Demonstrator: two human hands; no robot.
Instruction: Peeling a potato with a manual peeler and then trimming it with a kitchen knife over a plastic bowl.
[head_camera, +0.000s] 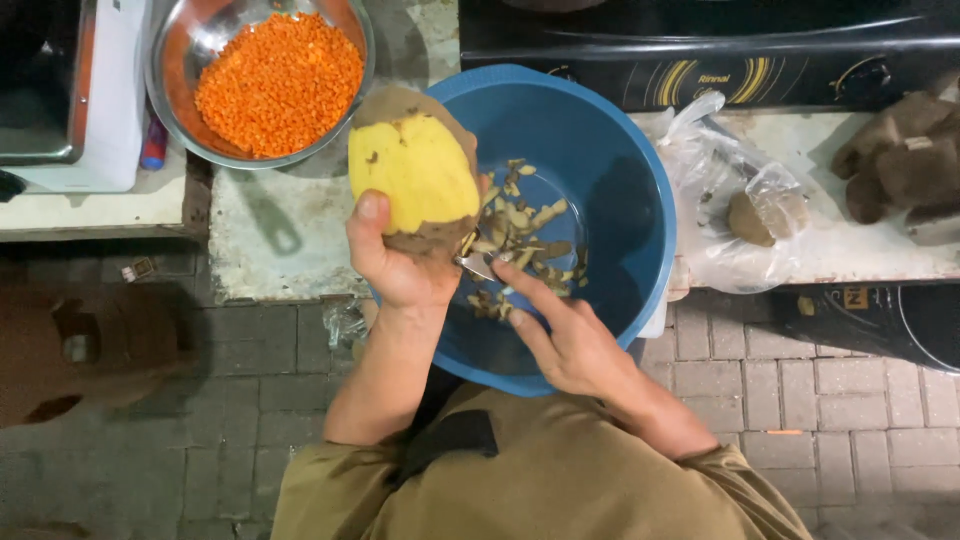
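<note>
My left hand grips a large potato, half peeled so its yellow flesh shows and brown skin remains at top and bottom. It is held over the near-left rim of a blue plastic basin. My right hand holds a metal peeler with its blade against the lower end of the potato, the index finger stretched along it. Brown and pale peelings lie in the bottom of the basin.
A steel bowl of orange lentils stands at the upper left on the stone counter. A clear plastic bag with a potato lies right of the basin. More brown tubers are at far right. A gas stove sits behind. Brick floor below.
</note>
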